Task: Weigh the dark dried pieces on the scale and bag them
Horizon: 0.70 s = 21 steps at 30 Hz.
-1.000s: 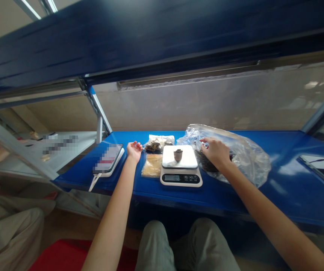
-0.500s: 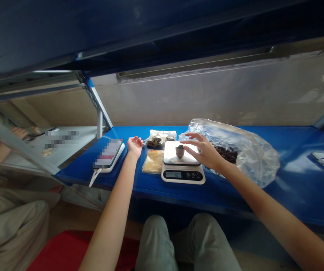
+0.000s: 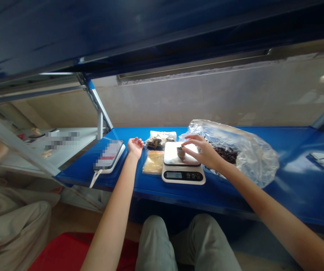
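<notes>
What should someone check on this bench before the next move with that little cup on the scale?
1. Small brown cup upright on the white platform of the digital scale: ok.
2. Scale display lit: ok.
3. Reading legible: cannot tell, the digits are blurred.
4. Right hand gripping the cup: cannot tell.
5. Left hand open and off the scale: ok.
6. Clear plastic bag off the platform: cannot tell, the right hand hides the gap.

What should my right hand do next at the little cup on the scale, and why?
Probably lift your right hand clear of the small brown cup: its fingertips appear to touch the rim, and any pressure could skew the reading on the digital kitchen scale beneath it.
</notes>
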### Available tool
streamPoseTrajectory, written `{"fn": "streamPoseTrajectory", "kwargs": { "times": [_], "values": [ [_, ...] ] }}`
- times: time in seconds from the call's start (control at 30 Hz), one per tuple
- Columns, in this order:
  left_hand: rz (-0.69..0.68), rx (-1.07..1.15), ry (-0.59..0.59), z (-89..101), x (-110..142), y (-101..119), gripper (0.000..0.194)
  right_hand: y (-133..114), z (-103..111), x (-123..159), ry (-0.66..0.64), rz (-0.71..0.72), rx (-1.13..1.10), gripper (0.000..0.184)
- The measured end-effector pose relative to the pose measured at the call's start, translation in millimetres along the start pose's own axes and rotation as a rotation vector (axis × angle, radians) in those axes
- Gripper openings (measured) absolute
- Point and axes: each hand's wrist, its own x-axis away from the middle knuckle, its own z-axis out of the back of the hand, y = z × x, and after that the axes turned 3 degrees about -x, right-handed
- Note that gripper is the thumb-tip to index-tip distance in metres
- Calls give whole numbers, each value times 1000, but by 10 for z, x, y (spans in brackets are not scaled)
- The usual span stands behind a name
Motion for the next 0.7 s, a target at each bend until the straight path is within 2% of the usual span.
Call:
{"fn": "streamPoseTrajectory", "kwargs": {
  "times": [0.4, 0.7],
  "values": [
    [-1, 19, -10, 14, -11, -12, 10, -2, 2, 7, 28, -40, -74, 27],
    [7, 15, -7, 5, 4, -1, 12, -58, 19, -12, -25, -186, -271, 28]
  ]
}}
